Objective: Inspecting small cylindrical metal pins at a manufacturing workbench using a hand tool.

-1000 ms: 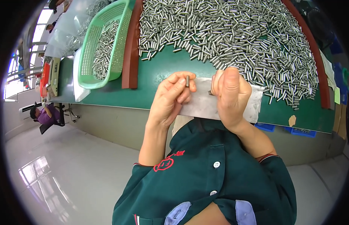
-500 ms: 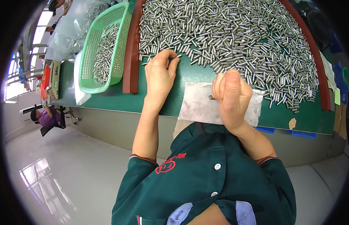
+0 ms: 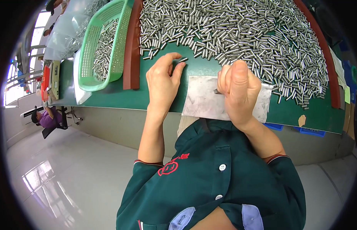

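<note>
My left hand (image 3: 163,78) rests on the green table top (image 3: 109,96) and pinches a small metal pin (image 3: 183,59) between thumb and fingertips, at the near edge of the big heap of shiny metal pins (image 3: 240,30). My right hand (image 3: 237,90) is closed in a fist above a grey cloth (image 3: 203,99), gripping a small dark tool (image 3: 217,91) whose tip pokes out to the left. The two hands are a short way apart.
A green perforated basket (image 3: 103,46) holding more pins stands at the left, beside a red-brown bar (image 3: 131,46). A second red-brown bar (image 3: 324,57) bounds the heap on the right. Clear bags (image 3: 65,27) lie further left. Another person (image 3: 48,117) sits at far left.
My left hand left the right hand, reached out to the heap, and now draws back a little toward the cloth with a pin pinched in it. The right hand has stayed put.
</note>
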### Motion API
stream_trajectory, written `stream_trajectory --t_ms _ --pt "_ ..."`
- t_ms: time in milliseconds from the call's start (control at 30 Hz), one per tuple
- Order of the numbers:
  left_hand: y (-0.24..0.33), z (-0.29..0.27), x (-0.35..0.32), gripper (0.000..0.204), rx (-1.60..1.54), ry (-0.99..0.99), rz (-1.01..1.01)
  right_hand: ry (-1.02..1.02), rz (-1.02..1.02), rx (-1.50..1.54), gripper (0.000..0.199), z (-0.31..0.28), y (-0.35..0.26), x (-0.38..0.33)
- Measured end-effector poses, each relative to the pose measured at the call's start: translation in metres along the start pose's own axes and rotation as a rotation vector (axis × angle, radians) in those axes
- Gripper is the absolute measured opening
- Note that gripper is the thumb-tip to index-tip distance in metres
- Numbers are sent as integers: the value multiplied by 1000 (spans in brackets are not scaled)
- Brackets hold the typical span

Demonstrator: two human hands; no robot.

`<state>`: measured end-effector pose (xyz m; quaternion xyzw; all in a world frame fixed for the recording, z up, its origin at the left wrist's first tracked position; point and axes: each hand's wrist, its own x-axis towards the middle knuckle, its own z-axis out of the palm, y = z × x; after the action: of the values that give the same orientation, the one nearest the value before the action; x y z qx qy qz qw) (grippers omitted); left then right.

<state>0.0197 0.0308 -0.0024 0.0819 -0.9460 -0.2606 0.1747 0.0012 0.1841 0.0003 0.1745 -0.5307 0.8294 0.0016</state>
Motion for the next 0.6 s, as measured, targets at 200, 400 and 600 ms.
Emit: stream_trajectory --t_ms 200,400,600 --pt "-7 9 4 8 -17 -3 66 68 39 134 40 0 2 -1" --pt "-3 8 4 6 -14 -26 37 54 46 115 40 0 0 0" --pt "-2 6 1 6 -56 2 65 29 30 35 43 1 -1 -1"
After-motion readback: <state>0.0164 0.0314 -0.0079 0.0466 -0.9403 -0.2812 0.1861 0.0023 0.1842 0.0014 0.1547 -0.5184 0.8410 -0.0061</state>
